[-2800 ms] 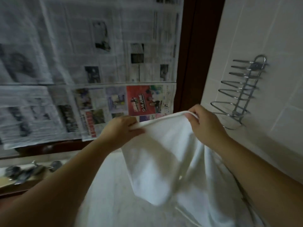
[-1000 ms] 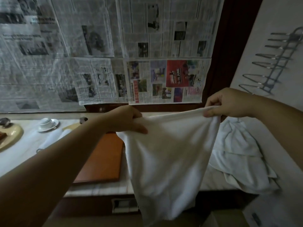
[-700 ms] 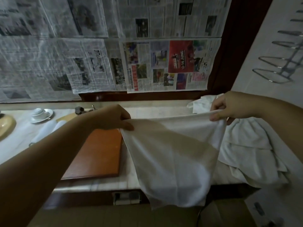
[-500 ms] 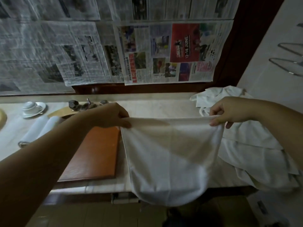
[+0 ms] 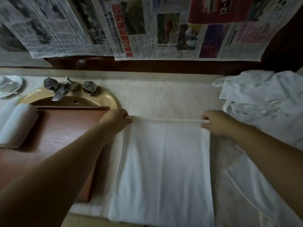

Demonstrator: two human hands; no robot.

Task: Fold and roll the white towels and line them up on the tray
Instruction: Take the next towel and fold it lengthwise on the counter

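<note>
Your left hand (image 5: 116, 120) pinches the far left corner of the white towel (image 5: 164, 169), fingers curled onto the hem, and your right hand (image 5: 214, 122) pinches the far right corner the same way. The far edge runs taut and straight between the two hands. The towel lies flat on the pale surface (image 5: 164, 95), folded into a long panel that runs from your hands toward 6 o'clock, and its near end hangs over the front edge of the surface.

At 9 o'clock from the towel sits the brown tray (image 5: 62, 128), its right edge just beside the towel's left edge. It rests partly over the beige sink (image 5: 108, 97). Two rolled towels (image 5: 14, 125) lie side by side at the tray's left end. The metal tap (image 5: 65, 87) stands at the back of the sink, at 11 o'clock from your left hand, and a white cup and saucer (image 5: 8, 86) sit at the far left edge of the view.

At 2 o'clock from your right hand a heap of loose white towels (image 5: 262, 99) is piled on the surface, spreading down under your right forearm. Newspaper sheets (image 5: 147, 27) cover the wall at 12 o'clock.
</note>
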